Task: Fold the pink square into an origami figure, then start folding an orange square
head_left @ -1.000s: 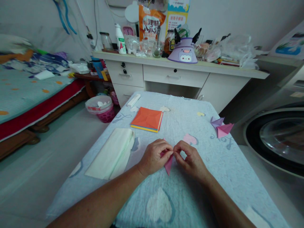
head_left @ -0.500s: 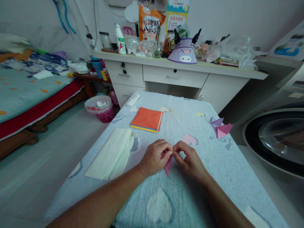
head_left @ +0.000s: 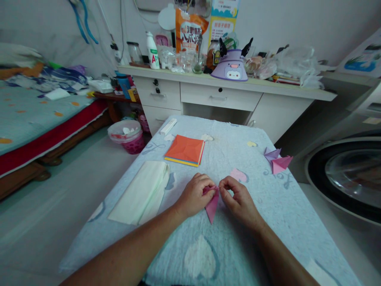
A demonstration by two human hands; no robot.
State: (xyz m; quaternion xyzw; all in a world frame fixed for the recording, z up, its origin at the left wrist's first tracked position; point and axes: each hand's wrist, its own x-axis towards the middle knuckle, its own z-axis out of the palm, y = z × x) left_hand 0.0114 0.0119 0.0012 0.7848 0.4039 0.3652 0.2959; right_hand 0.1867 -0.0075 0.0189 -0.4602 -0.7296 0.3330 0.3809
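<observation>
A small folded pink paper piece (head_left: 212, 206) lies on the light blue cloth-covered table (head_left: 268, 222), its point toward me. My left hand (head_left: 195, 196) pinches its upper left part with curled fingers. My right hand (head_left: 239, 200) pinches the top edge from the right, fingertips meeting the left hand's. Behind the hands lies a stack of coloured square paper with an orange sheet on top (head_left: 185, 150). Two finished folded shapes, purple (head_left: 272, 153) and pink (head_left: 281, 163), rest at the table's right edge.
A folded cream cloth (head_left: 143, 192) lies left of my hands. A white stick-like object (head_left: 168, 126) sits at the far left corner. Beyond stand a cluttered white desk (head_left: 220, 85), a pink waste bin (head_left: 126, 136), a bed (head_left: 32, 115) on the left and a washing machine (head_left: 348, 174) on the right.
Both hands have stayed on the pink paper and shifted slightly toward me; more of the paper's pointed lower part shows between them now.
</observation>
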